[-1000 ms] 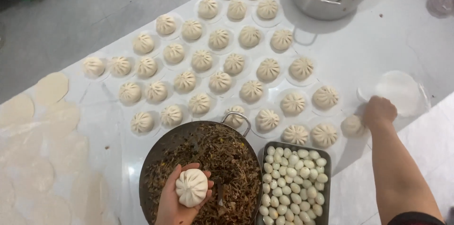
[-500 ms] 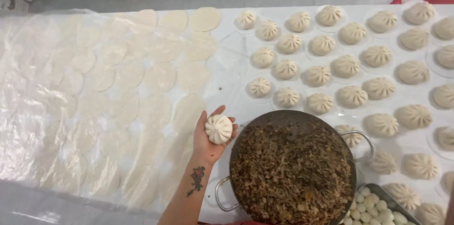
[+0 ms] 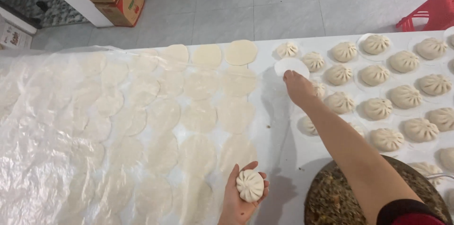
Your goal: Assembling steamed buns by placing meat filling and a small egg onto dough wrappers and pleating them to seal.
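Fingers of the left hand [image 3: 241, 196] curl up around a pleated bun [image 3: 249, 185], cupping it in the palm near the bottom edge, just right of the flat dough rounds [image 3: 189, 111] spread across the table's left half, many under a clear plastic sheet [image 3: 42, 158]. Half a second ago this hand held the bun beside the pot's left rim; the view has since swung left, and only a slice of the filling pot [image 3: 331, 196] shows at the near right. Further right, the right hand [image 3: 297, 87], out of sight earlier, now reaches far across the white table [image 3: 279, 125], fingertips together pressing a round white paper [image 3: 292, 66]. Right of it sit rows of finished buns [image 3: 373, 76].
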